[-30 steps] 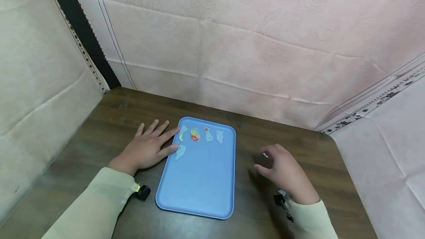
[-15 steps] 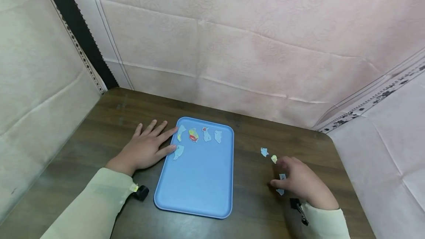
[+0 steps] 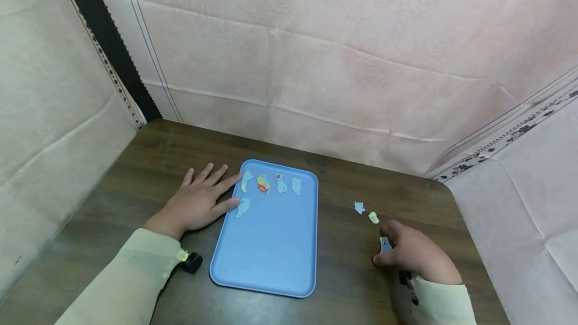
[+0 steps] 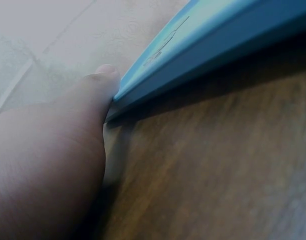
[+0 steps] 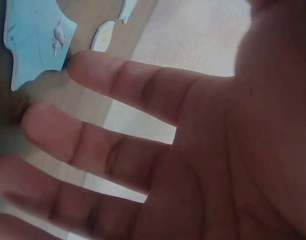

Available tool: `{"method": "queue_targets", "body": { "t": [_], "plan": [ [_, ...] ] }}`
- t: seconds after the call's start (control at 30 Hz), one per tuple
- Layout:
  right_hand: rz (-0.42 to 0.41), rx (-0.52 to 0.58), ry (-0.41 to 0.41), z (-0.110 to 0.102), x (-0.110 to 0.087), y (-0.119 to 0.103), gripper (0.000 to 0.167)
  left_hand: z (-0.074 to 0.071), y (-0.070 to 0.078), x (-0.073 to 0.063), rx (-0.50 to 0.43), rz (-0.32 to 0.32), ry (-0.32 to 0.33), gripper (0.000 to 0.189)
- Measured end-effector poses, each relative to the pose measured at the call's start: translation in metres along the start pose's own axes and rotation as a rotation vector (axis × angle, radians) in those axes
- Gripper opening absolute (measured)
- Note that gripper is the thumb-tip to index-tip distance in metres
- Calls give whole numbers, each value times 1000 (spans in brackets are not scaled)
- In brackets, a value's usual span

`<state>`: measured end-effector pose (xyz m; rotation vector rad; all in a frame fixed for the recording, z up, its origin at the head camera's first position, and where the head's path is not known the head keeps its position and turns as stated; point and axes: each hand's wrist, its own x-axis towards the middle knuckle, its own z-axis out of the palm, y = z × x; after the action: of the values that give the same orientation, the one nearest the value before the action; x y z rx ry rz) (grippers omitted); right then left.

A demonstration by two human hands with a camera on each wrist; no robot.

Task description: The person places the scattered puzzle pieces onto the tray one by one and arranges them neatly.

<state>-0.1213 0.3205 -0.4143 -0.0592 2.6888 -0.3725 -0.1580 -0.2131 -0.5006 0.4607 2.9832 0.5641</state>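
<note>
A blue tray (image 3: 271, 255) lies on the dark wooden table, with several small paper cut-outs (image 3: 263, 183) in a row at its far end and one (image 3: 243, 207) below them. My left hand (image 3: 194, 204) lies flat beside the tray, fingertips touching its left rim; the left wrist view shows the thumb (image 4: 93, 95) against the tray edge (image 4: 203, 50). My right hand (image 3: 411, 255) rests on the table to the right, straight fingers touching a blue paper piece (image 3: 384, 244) (image 5: 35, 42). A yellow piece (image 3: 373, 217) (image 5: 103, 36) and another blue piece (image 3: 359, 207) lie just beyond.
Pale cloth walls (image 3: 316, 64) close the table in at the back and both sides. The table's right edge (image 3: 469, 234) runs near my right hand. Bare wood (image 3: 343, 224) separates the tray from the loose pieces.
My right hand has drawn back toward me from over the far loose pieces, uncovering them, and its fingers now touch the nearer blue piece. The left hand has stayed put.
</note>
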Motion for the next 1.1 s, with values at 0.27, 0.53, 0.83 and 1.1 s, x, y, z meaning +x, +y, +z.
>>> {"method": "queue_targets", "body": {
  "t": [0.27, 0.53, 0.83, 1.1],
  "plan": [
    [22, -33, -5, 2, 3, -1, 76, 0, 0, 1, 2, -4, -3, 81],
    [27, -37, -17, 3, 6, -2, 74, 0, 0, 1, 0, -7, -5, 80],
    [-12, -30, -21, 4, 9, -6, 66, 0, -1, 0, -6, -4, 0, 80],
    [-108, -46, 22, 1, 5, -22, 65, 0, 0, -1, -8, -1, -2, 82]
  ]
}}
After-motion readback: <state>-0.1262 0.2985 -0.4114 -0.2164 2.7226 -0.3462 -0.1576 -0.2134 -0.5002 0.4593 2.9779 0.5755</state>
